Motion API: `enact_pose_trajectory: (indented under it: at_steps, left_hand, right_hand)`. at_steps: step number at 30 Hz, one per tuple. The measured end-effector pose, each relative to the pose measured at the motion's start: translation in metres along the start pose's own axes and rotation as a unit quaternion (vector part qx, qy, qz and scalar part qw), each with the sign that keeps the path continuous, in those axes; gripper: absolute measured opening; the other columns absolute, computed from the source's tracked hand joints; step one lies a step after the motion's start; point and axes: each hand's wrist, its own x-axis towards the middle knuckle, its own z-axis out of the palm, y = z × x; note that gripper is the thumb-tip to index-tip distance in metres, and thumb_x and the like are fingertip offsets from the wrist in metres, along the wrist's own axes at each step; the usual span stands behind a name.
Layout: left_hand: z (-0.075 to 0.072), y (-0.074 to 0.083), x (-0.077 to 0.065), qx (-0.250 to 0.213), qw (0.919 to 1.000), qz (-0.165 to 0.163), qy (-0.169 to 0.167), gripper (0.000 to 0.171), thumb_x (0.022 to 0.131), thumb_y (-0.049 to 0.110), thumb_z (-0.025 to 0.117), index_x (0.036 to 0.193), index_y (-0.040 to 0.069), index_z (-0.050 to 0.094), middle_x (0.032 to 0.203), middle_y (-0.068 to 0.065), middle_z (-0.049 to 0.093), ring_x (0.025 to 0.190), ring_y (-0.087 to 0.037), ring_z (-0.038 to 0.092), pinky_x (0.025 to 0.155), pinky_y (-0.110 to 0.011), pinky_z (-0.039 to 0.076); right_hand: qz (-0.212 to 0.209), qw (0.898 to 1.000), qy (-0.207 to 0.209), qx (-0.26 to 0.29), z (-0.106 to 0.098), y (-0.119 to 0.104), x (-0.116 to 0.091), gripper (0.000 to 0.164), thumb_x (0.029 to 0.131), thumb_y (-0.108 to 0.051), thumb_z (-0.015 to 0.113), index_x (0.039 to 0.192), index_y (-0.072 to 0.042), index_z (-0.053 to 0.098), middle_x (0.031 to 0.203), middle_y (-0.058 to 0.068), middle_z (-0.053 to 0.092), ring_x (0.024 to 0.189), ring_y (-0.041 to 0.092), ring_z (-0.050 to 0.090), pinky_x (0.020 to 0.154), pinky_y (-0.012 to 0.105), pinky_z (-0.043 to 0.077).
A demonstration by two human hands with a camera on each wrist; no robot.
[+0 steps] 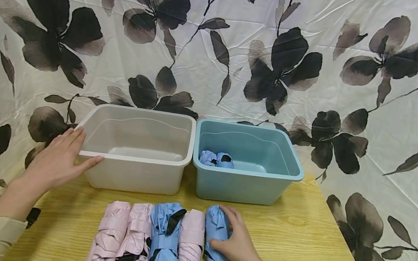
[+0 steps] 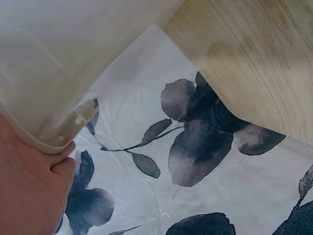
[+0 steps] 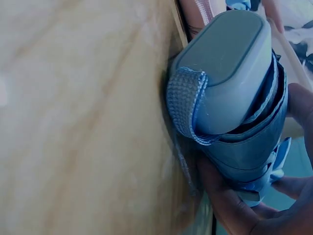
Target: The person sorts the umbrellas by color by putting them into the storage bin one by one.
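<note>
Five folded umbrellas lie side by side on the table. At the right end of the row is a blue folded umbrella, and my right hand grips it, thumb on one side and fingers round the other. Its pale handle end and woven wrist strap show up close in the right wrist view. Left of it lie a pink umbrella, a blue one with black parts, and two more pink ones. My left hand rests with extended fingers on the left rim of the white bin.
A blue bin stands right beside the white one and holds blue folded umbrellas in its left part. Behind both bins hangs a flower-printed cloth. The wooden table slants off along its right edge.
</note>
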Motion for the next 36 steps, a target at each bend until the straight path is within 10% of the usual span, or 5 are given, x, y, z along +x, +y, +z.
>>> enact_pose_trajectory:
  at_steps: [11,23,36]
  left_hand:
    - [0.000,0.000,0.000,0.003,1.0000,0.000,0.000,0.099,0.104,0.060,0.049,0.155,-0.020,0.022,0.162,-0.039,0.021,0.151,-0.057,0.017,0.124,-0.066,0.012]
    - [0.000,0.001,0.000,0.001,1.0000,-0.001,0.000,0.098,0.104,0.060,0.050,0.154,-0.020,0.024,0.161,-0.041,0.022,0.150,-0.058,0.018,0.124,-0.066,0.012]
    - [0.001,-0.001,0.000,0.002,1.0000,-0.002,-0.001,0.099,0.103,0.061,0.050,0.155,-0.019,0.023,0.162,-0.040,0.021,0.151,-0.057,0.017,0.125,-0.065,0.010]
  right_hand:
    - [0.001,0.997,0.047,0.058,-0.004,-0.001,-0.013,0.095,0.069,-0.008,0.087,0.155,-0.022,0.049,0.158,0.006,0.043,0.115,0.030,0.057,0.089,0.039,0.053]
    - [-0.101,0.989,0.087,0.062,-0.013,-0.005,-0.019,0.097,0.070,0.003,0.085,0.156,-0.019,0.047,0.165,0.007,0.036,0.125,0.028,0.054,0.097,0.039,0.055]
    - [-0.167,0.971,0.121,0.123,-0.033,-0.025,-0.015,0.096,0.074,0.010,0.081,0.158,-0.016,0.043,0.166,0.016,0.028,0.120,0.044,0.049,0.063,0.033,0.064]
